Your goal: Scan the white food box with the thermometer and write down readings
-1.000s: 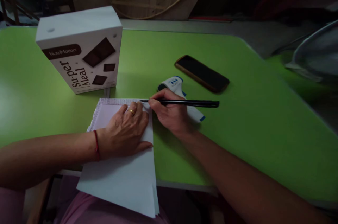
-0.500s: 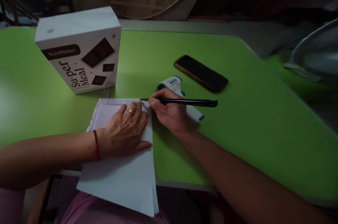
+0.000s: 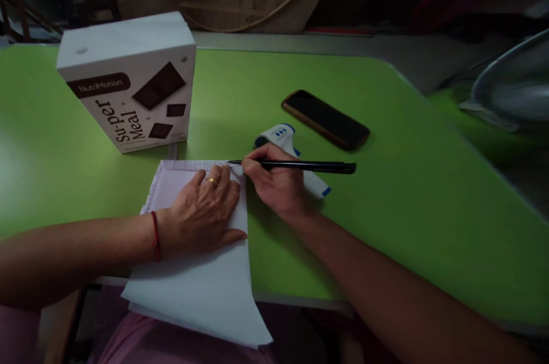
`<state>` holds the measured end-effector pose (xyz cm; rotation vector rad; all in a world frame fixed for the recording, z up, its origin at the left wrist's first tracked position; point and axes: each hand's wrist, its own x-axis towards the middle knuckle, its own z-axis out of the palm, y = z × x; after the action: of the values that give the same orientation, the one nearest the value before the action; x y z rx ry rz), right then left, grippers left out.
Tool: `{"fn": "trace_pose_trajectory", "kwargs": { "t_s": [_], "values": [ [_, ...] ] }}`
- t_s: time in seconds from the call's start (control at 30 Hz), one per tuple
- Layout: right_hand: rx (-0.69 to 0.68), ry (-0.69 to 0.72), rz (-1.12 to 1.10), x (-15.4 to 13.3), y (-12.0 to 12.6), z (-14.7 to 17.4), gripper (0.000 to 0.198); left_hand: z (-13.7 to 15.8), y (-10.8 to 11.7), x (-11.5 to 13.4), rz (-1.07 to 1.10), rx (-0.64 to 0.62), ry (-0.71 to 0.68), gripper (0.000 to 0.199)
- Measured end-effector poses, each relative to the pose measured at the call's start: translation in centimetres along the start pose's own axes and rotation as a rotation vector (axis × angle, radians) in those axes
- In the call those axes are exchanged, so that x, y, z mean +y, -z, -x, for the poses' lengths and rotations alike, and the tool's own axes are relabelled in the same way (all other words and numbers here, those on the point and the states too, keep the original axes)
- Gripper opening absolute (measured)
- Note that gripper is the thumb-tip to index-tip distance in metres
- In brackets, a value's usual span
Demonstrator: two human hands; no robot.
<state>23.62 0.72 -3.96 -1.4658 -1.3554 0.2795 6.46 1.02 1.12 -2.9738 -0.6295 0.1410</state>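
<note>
My left hand (image 3: 208, 210) lies flat with fingers stretched over white paper sheets (image 3: 201, 295), which hang past the near table edge. Along the top of the sheets runs a strip with small printed marks (image 3: 193, 164); I cannot tell whether it is a ruler or printed paper. Between the fingertips of my right hand (image 3: 278, 181) is a black pen (image 3: 317, 166), its tip at the paper's upper right corner, close to the left fingertips. A white and blue handheld device (image 3: 277, 134), looking like an infrared thermometer, lies partly hidden behind my right hand.
On the green table (image 3: 407, 192) a white NutriMotion box (image 3: 132, 84) stands upright beyond the paper to the left. A dark phone (image 3: 326, 118) in a brown case lies at the right, behind the thermometer-like device.
The lower right corner of the hanging sheets has swung to the right. Both hands stay nearly in place, and the pen's back end has shifted very slightly.
</note>
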Motion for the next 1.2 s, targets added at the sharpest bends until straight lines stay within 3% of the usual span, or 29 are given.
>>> {"fn": "trace_pose_trajectory", "kwargs": {
  "t_s": [0.37,1.2],
  "values": [
    [0.059,-0.021,-0.032,0.17,-0.14,0.02,0.011,-0.01,-0.06,-0.02,-0.027,0.013,0.000,0.077],
    [0.024,-0.029,-0.026,0.37,-0.20,-0.04,0.010,0.11,-0.11,0.09,-0.027,0.021,0.008,0.078]
  ]
}}
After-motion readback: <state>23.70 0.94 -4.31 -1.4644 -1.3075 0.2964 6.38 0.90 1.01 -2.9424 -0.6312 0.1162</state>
